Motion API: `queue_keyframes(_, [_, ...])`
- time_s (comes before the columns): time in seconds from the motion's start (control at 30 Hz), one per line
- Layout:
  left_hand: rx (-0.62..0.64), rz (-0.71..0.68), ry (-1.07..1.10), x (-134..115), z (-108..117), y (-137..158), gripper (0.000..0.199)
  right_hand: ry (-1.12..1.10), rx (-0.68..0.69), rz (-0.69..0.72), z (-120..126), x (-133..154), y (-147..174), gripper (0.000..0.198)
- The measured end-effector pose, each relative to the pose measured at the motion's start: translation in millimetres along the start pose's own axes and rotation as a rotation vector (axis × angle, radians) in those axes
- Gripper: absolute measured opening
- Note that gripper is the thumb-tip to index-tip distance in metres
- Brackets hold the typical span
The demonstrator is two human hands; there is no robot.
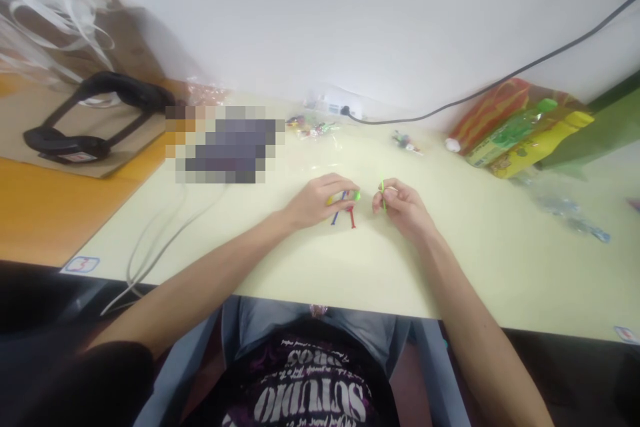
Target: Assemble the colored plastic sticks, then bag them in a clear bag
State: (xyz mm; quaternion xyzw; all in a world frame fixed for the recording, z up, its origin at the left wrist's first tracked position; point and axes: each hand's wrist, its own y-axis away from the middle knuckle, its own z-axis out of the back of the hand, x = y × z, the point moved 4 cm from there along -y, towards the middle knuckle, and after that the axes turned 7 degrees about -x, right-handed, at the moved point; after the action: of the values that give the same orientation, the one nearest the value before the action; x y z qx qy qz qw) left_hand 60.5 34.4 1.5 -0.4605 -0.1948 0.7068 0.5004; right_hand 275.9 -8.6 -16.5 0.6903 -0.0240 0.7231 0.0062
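The strip (383, 185) is lime green, the sticks (353, 218) red and blue, the tabletop (300, 267) pale yellow.

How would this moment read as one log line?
left hand: holding multicoloured toy; right hand: pinching thin green strip; surface: pale yellow table

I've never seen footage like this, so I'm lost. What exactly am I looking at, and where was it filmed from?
There's no machine here: these are a person's own bare hands, in one picture from a head-worn camera looking forward and down. The left hand appears to hold a small multicoloured piece with blue and red legs. The right hand pinches a thin bright-green piece. Farther back on the pale table lie small colourful items; a green-capped bottle is to the right. The pixelated dark patch can't be identified.
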Motion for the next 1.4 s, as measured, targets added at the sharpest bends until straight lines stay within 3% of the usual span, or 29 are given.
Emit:
queue_keyframes(0.2, [-0.035,0.015,0.045,-5.9,-2.0,-1.9,0.021,-0.083,0.008,0.055,-10.2,-4.6,1.0,0.039])
queue_keyframes(0.6, [-0.046,0.06,0.034,-6.9,-5.9,-0.2,0.022,-0.29,0.078,0.012,-23.7,-16.4,-0.1,0.031])
queue_keyframes(1.4, [-0.013,0.053,0.101,-8.7,-6.1,-0.4,0.022,-0.363,0.152,-0.038,-29.8,-12.0,3.1,0.03])
